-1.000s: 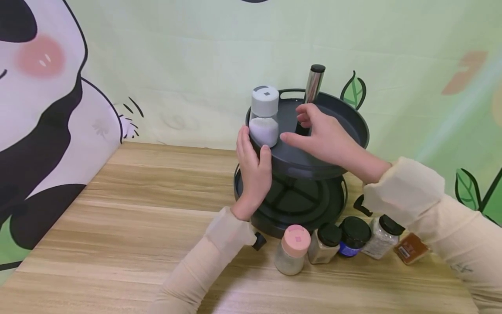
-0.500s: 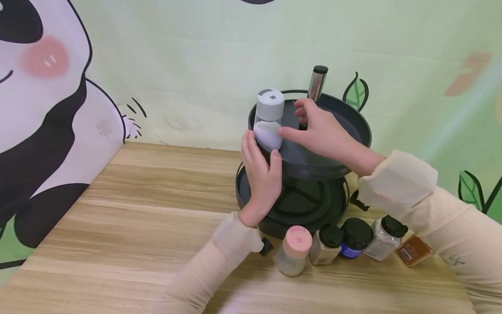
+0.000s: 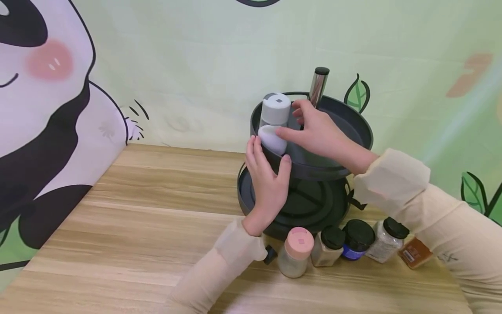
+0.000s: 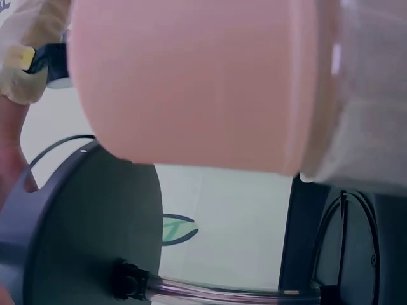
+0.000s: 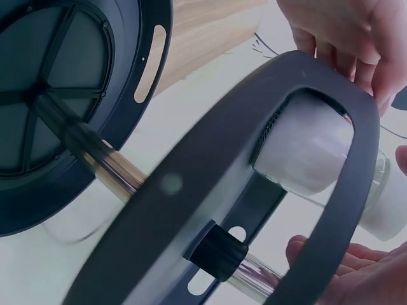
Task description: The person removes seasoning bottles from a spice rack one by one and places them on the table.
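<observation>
A clear jar with a white lid (image 3: pixel 276 111) and white contents stands at the left of the upper tray (image 3: pixel 313 171) of a dark two-tier rack. My left hand (image 3: pixel 268 187) rests against the tray's front-left wall beside the jar, fingers along the outside and thumb at the rim. Over the tray is my right hand (image 3: pixel 319 135), its thumb overlapping the jar in the head view and its other fingers bent beside the lid. Whether that thumb touches the jar cannot be told. In the right wrist view the jar's white contents (image 5: pixel 305 146) show through the tray's handle opening.
A metal pole (image 3: pixel 319 85) rises through the rack. Below sits its lower tray (image 3: pixel 245 192). Along the front stand a pink-lidded shaker (image 3: pixel 299 244), a black-capped jar (image 3: pixel 327 250), a blue-labelled jar (image 3: pixel 354 237), a jar of pale grains (image 3: pixel 384 242) and a reddish-brown packet (image 3: pixel 415 253).
The white-lidded jar and my left hand have shifted right, nearer the pole and my right hand. My right hand has moved slightly left. The whole head view has drifted a little.
</observation>
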The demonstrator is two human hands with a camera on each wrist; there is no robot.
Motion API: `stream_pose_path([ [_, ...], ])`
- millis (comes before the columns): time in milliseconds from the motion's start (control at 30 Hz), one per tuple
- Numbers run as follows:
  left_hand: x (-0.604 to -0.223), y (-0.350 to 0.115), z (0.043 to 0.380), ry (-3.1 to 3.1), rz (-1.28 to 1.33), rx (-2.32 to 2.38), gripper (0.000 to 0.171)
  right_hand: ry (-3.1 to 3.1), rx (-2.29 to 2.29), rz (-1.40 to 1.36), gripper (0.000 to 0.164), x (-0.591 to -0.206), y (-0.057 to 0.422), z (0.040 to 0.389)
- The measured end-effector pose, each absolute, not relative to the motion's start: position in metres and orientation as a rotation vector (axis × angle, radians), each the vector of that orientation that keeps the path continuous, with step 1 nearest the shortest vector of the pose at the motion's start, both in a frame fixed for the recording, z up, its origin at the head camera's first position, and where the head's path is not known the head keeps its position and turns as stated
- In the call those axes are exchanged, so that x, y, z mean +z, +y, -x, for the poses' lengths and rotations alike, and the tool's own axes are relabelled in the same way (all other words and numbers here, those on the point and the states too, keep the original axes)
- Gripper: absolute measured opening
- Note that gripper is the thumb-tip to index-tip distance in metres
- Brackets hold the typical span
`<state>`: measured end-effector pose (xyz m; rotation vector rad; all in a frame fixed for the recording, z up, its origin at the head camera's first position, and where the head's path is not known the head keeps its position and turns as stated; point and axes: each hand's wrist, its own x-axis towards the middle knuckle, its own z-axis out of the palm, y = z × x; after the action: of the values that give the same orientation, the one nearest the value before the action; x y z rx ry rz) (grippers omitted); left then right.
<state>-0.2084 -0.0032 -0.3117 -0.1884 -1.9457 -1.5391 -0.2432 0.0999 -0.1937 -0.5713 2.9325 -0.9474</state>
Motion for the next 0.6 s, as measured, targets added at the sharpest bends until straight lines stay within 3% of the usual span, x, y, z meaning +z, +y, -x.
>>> stream_pose_path([
  [333,-0.309,-0.013,0.2,-1.96,0.251,-1.581,0.066,2.913,-0.971,0.559,0.072,-0.198,0.1,0.247],
  [600,-0.299,-0.034,0.217,-1.892,0.235,-1.742,0.062,2.895,-0.982,0.543,0.072,-0.202,0.101,0.246],
])
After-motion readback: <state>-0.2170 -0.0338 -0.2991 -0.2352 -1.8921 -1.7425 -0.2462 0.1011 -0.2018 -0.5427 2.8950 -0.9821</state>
